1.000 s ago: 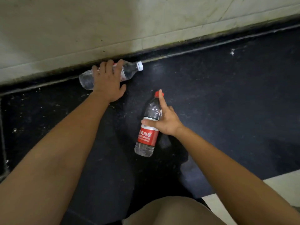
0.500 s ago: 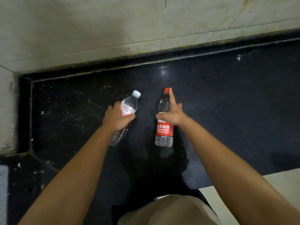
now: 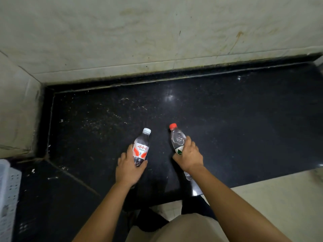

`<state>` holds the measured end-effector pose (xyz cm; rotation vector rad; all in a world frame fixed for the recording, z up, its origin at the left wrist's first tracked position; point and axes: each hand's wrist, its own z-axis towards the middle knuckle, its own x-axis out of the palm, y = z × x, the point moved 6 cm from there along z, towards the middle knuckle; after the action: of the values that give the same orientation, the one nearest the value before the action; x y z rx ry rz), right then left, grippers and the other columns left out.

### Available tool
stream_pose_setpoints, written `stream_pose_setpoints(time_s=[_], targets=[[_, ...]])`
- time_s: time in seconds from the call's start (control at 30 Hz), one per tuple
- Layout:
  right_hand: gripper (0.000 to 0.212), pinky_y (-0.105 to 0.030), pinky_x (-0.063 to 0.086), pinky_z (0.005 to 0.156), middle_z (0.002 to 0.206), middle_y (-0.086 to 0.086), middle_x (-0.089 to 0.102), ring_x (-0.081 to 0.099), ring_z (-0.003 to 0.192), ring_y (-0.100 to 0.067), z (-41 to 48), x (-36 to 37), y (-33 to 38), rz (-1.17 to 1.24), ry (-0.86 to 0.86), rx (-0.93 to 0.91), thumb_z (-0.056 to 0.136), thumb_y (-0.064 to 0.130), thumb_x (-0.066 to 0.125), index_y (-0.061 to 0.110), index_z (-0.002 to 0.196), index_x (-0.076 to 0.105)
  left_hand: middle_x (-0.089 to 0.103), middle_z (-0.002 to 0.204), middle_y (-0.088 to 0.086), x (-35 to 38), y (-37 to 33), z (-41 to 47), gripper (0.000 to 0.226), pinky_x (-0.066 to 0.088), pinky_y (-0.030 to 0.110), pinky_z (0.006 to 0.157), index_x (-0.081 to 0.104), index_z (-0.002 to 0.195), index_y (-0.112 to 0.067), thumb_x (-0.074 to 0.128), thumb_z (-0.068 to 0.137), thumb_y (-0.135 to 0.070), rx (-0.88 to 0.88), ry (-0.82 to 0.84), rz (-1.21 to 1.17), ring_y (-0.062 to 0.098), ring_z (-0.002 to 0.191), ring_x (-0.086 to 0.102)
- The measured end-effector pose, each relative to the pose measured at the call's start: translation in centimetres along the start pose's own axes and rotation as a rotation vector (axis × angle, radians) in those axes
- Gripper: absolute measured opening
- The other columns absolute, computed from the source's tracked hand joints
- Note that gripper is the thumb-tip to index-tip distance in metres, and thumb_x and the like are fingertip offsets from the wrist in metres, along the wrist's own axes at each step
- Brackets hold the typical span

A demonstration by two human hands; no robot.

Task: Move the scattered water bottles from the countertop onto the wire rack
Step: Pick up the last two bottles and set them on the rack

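Note:
My left hand (image 3: 128, 169) grips the lower body of a clear water bottle with a white cap (image 3: 142, 146) and a red-and-white label. My right hand (image 3: 189, 157) holds a clear water bottle with a red cap (image 3: 176, 137) around its middle; its base pokes out below my wrist. Both bottles are lifted above the black countertop (image 3: 227, 119) with their caps pointing away from me. The wire rack is not clearly in view.
A stained pale tiled wall (image 3: 157, 41) runs behind the counter and turns a corner at the left. A white perforated plastic basket (image 3: 7, 194) shows at the left edge. The counter's front edge and light floor (image 3: 279, 198) lie at the lower right.
Both hands drew the bottles nearer to me and the view swung left, showing the wall corner and white basket. My right forefinger left the bottle's neck, and the red-capped bottle turned in its grip.

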<state>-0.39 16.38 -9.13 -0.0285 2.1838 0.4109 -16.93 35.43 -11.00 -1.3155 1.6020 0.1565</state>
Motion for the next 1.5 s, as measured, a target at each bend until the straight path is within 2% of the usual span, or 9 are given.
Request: stream_pose_setpoints(time_s=[0.17, 0.37, 0.67, 0.8, 0.9, 1.03, 1.27, 1.4, 1.5], targets=[[0.071, -0.041, 0.05, 0.09, 0.128, -0.013, 0.058, 0.059, 0.116, -0.033, -2.5, 0.3, -2.9, 0.15, -0.001, 0.082, 0.082, 0.041, 0.073, 0.011, 0.135, 0.037, 0.066, 0.114, 0.005, -0.3, 0.5, -1.0, 0.066, 0.051, 0.037, 0.084, 0.046, 0.134, -0.027, 0.075, 0.078, -0.05, 0.023, -0.063, -0.096, 0.029, 0.104, 0.063], [0.072, -0.033, 0.048, 0.077, 0.116, -0.003, 0.068, 0.064, 0.108, -0.029, -6.6, -2.3, -6.8, 0.276, -0.103, 0.09, 0.075, 0.043, 0.075, 0.026, 0.138, 0.046, 0.069, 0.092, -0.011, -1.2, -2.2, -4.0, 0.051, 0.047, 0.032, 0.075, 0.049, 0.123, -0.035, 0.072, 0.08, -0.052, 0.107, -0.098, -0.127, 0.02, 0.088, 0.068], [0.069, -0.028, 0.053, 0.085, 0.103, 0.02, 0.071, 0.067, 0.095, -0.007, -12.0, -16.1, -12.6, 0.735, -0.462, -0.134, 0.071, 0.037, 0.079, 0.047, 0.132, 0.05, 0.069, 0.098, -0.019, -4.2, -21.3, -10.7, 0.057, 0.05, 0.029, 0.085, 0.06, 0.124, -0.032, 0.084, 0.074, -0.039, 0.458, -0.224, -0.372, 0.002, 0.088, 0.065], [0.061, -0.016, 0.05, 0.08, 0.101, 0.026, 0.07, 0.065, 0.093, 0.004, -14.7, -21.3, -21.3, 0.877, -0.551, -0.144, 0.072, 0.031, 0.08, 0.047, 0.125, 0.054, 0.066, 0.088, -0.029, -1.4, -30.8, -16.3, 0.047, 0.046, 0.019, 0.076, 0.056, 0.106, -0.049, 0.086, 0.073, -0.034, 0.568, -0.194, -0.478, -0.011, 0.083, 0.063], [0.063, -0.01, 0.045, 0.074, 0.102, 0.022, 0.07, 0.064, 0.092, 0.009, -16.4, -23.8, -30.1, 0.975, -0.628, -0.093, 0.073, 0.026, 0.08, 0.043, 0.127, 0.054, 0.069, 0.097, -0.024, 3.7, -37.7, -20.7, 0.056, 0.051, 0.022, 0.08, 0.056, 0.114, -0.047, 0.088, 0.071, -0.032, 0.636, -0.159, -0.554, -0.004, 0.091, 0.067], [0.064, -0.03, 0.052, 0.087, 0.109, 0.016, 0.069, 0.067, 0.098, -0.004, -18.7, -27.2, -42.3, 1.125, -0.69, -0.032, 0.07, 0.023, 0.078, 0.034, 0.127, 0.053, 0.073, 0.104, -0.015, 12.0, -47.3, -26.9, 0.067, 0.056, 0.032, 0.089, 0.058, 0.124, -0.037, 0.091, 0.067, -0.031, 0.706, -0.09, -0.608, 0.001, 0.096, 0.07], [0.05, -0.03, 0.051, 0.077, 0.102, 0.006, 0.072, 0.069, 0.085, -0.003, -23.2, -36.5, -59.1, 1.278, -0.884, 0.016, 0.07, 0.016, 0.076, 0.028, 0.115, 0.06, 0.074, 0.106, -0.013, 22.0, -61.6, -35.8, 0.071, 0.057, 0.034, 0.09, 0.058, 0.126, -0.031, 0.092, 0.064, -0.022, 0.814, 0.053, -0.661, 0.001, 0.096, 0.07], [0.051, -0.045, 0.058, 0.085, 0.104, 0.0, 0.072, 0.071, 0.093, -0.022, -23.3, -42.1, -65.2, 1.327, -0.974, -0.001, 0.062, 0.028, 0.072, 0.035, 0.11, 0.058, 0.073, 0.108, -0.008, 24.8, -69.2, -37.7, 0.072, 0.058, 0.037, 0.089, 0.056, 0.127, -0.027, 0.092, 0.065, -0.016, 0.877, 0.111, -0.703, 0.006, 0.096, 0.072], [0.05, -0.047, 0.058, 0.088, 0.103, 0.004, 0.072, 0.07, 0.094, -0.021, -22.0, -46.5, -68.6, 1.309, -1.019, -0.034, 0.062, 0.029, 0.071, 0.038, 0.109, 0.057, 0.073, 0.107, -0.006, 26.4, -75.3, -37.9, 0.066, 0.059, 0.039, 0.087, 0.06, 0.122, -0.026, 0.092, 0.065, -0.015, 0.92, 0.131, -0.717, 0.009, 0.095, 0.072]])
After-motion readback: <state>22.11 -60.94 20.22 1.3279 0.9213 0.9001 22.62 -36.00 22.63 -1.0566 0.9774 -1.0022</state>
